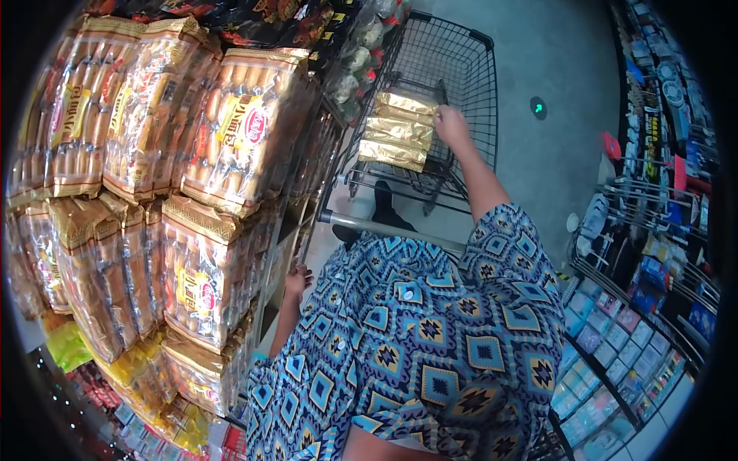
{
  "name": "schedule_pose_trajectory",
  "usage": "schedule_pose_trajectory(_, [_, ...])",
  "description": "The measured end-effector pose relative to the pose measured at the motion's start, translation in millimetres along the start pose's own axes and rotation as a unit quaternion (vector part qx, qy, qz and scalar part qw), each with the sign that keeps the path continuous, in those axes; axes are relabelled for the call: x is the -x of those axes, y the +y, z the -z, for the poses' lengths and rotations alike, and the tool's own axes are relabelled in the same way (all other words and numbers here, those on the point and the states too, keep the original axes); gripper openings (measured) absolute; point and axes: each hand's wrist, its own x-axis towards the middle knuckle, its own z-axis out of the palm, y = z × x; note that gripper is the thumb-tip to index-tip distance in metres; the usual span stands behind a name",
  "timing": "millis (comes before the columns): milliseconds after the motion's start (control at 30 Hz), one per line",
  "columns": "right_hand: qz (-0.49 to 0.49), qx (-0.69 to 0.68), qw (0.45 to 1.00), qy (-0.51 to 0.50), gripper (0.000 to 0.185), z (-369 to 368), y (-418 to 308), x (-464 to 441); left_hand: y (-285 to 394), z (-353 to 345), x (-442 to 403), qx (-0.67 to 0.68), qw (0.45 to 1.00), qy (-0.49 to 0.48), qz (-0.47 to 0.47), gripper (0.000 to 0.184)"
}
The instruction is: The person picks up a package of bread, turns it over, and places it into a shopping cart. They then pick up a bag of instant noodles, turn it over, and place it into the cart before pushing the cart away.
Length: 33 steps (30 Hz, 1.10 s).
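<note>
My right hand (452, 127) is stretched forward over the shopping cart (474, 92), its fingers closed at the right edge of a shiny gold package (397, 132). The package shows its plain folded back, with seams across it, and is inside the cart's wire basket. My left hand (298, 279) hangs low beside the shelf, fingers apart and holding nothing. Closest to it are stacked bags of small bread rolls (201, 269), clear with gold ends and yellow labels. The cart's handle bar (392, 232) crosses in front of my body, with neither hand on it.
More bread bags (246, 131) are piled high along the left. Dark packages (269, 19) lie beyond them. A floor marker (539, 107) with a green arrow is right of the cart. Hanging goods (676, 177) and boxed items (615, 346) line the right side.
</note>
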Motion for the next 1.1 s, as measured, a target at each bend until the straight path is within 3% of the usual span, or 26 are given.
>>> schedule_pose_trajectory(67, [0.102,0.028,0.994,0.004,0.021,-14,-11,-11,-3,9,9,-0.006,1.000,0.014,0.004,0.025])
schedule_pose_trajectory(100, [0.102,0.026,0.994,0.002,0.021,-18,-15,-14,-2,10,12,-0.011,1.000,0.020,0.007,0.027])
schedule_pose_trajectory(167, [0.211,0.017,0.975,0.069,0.016,-29,-27,-19,2,14,16,-0.017,0.999,0.030,0.011,0.029])
schedule_pose_trajectory(367, [0.269,0.097,0.956,0.069,0.017,-52,-27,-41,28,2,30,0.000,0.999,0.021,-0.035,0.033])
schedule_pose_trajectory(533, [0.220,0.030,0.971,0.088,0.012,-49,-14,-77,31,-19,46,0.012,0.998,-0.004,-0.063,0.031])
schedule_pose_trajectory(600, [0.157,0.027,0.981,0.111,0.015,-42,-14,-90,24,-21,45,0.006,0.999,-0.006,-0.050,0.029])
schedule_pose_trajectory(633, [0.141,0.049,0.988,0.032,0.035,-34,-17,-92,20,-21,45,-0.002,0.999,-0.012,-0.043,0.027])
schedule_pose_trajectory(667, [0.142,0.049,0.988,0.030,0.035,-30,-20,-88,16,-21,46,-0.001,0.999,-0.010,-0.041,0.027])
schedule_pose_trajectory(733, [0.209,0.145,0.966,0.041,0.078,-16,-35,-69,9,-18,49,0.004,1.000,0.006,-0.020,0.025])
schedule_pose_trajectory(767, [0.191,0.158,0.968,-0.041,0.104,-6,-44,-65,7,-19,50,0.008,1.000,0.007,-0.020,0.025])
schedule_pose_trajectory(1000, [0.180,0.244,0.953,0.008,0.091,-47,-33,-70,-8,-13,54,0.022,1.000,0.020,-0.004,0.022])
schedule_pose_trajectory(1033, [0.190,0.250,0.949,0.024,0.073,-49,-32,-69,-5,-15,56,0.022,0.999,0.023,-0.010,0.022])
schedule_pose_trajectory(1067, [0.193,0.253,0.948,0.026,0.073,-48,-30,-71,-3,-18,57,0.026,0.999,0.021,-0.012,0.022])
schedule_pose_trajectory(1100, [0.176,0.232,0.957,-0.009,0.058,-48,-29,-74,-2,-18,56,0.023,0.999,0.019,-0.014,0.022])
